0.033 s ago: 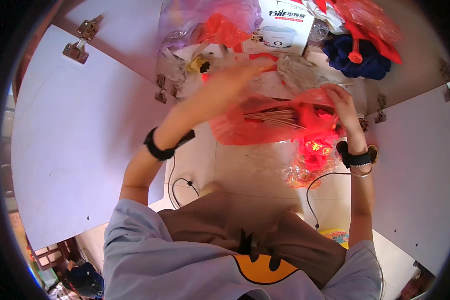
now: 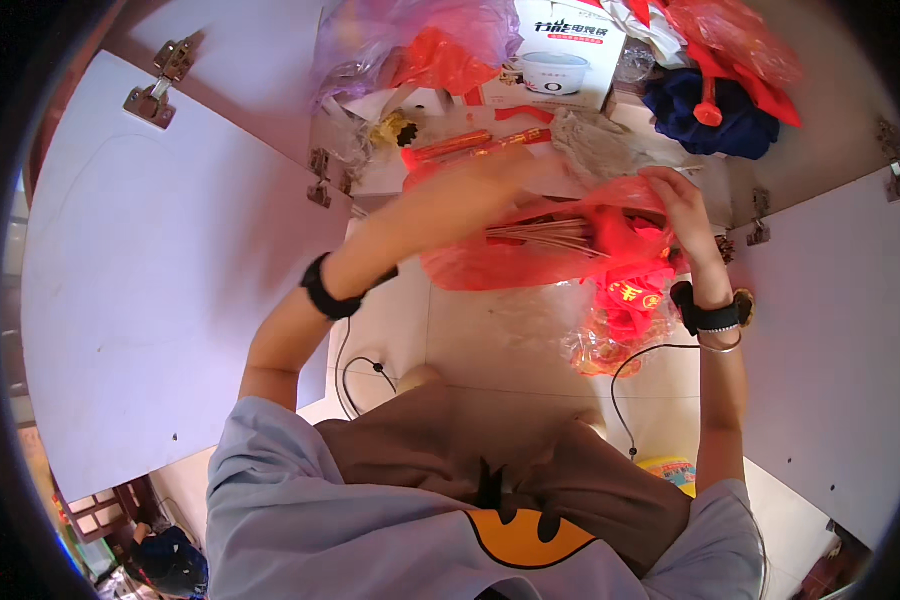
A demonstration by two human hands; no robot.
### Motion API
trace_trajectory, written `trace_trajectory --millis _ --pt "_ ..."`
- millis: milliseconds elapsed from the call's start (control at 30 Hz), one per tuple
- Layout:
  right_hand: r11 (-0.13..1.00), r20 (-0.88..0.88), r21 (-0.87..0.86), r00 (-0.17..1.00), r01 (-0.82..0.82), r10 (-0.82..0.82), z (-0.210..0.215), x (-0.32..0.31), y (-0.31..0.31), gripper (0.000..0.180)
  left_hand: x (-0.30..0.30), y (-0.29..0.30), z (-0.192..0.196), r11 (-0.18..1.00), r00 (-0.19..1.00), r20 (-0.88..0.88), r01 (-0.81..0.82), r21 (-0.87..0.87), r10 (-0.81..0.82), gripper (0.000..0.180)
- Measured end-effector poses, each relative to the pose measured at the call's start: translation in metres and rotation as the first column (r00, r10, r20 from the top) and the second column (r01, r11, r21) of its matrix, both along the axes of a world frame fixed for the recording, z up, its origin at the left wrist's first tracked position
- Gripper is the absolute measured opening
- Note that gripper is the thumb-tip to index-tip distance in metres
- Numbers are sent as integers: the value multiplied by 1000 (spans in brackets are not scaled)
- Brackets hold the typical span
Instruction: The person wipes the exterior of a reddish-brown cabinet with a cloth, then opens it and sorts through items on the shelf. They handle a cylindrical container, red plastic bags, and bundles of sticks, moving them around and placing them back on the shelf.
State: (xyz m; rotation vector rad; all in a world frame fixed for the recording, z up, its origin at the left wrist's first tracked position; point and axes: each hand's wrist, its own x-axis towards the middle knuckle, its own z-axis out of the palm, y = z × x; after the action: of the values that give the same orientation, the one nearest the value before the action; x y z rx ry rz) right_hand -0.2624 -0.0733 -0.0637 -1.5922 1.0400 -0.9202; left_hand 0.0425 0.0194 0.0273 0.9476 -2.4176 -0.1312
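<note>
My right hand (image 2: 685,205) grips the upper right edge of a thin red plastic bag (image 2: 470,262), fingers bent over it. Inside the bag lies a bundle of thin wooden sticks (image 2: 545,235), with a bright red thing beside them. My left hand (image 2: 520,178), smeared by motion, hovers over the bag's far edge, and its fingers cannot be made out. Just beyond it, red sticks or tubes with gold marks (image 2: 455,145) rest on the cupboard floor. Under the bag's right end hangs or lies a red and gold packet (image 2: 630,295) in clear wrapping.
Cupboard doors stand open at left (image 2: 170,290) and right (image 2: 830,330). Further in are a white pot box (image 2: 570,70), a purple plastic bag (image 2: 410,40), crumpled grey plastic (image 2: 595,140) and dark blue cloth (image 2: 715,115). A black cable (image 2: 620,400) runs near my right arm.
My left hand has moved right and slightly nearer to me, towards the bag, uncovering the red and gold sticks behind it. My right hand keeps its place on the bag.
</note>
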Motion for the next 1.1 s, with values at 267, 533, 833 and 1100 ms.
trace_trajectory --millis 267,533,833,1100 --pt "1000 -17 -13 1000 8 -8 1 -2 2 21 -36 -21 -88 986 929 351 63 157 -116 39" --pt "968 10 249 999 -40 39 10 -11 8 32 -9 -14 -76 984 945 323 -97 148 45 48" --pt "931 -153 235 935 -280 320 -3 14 22 39 46 22 -41 807 773 581 -502 311 257 73" --pt "932 -249 176 902 -316 352 -6 28 23 52 55 24 -77 791 802 551 -485 373 232 64"
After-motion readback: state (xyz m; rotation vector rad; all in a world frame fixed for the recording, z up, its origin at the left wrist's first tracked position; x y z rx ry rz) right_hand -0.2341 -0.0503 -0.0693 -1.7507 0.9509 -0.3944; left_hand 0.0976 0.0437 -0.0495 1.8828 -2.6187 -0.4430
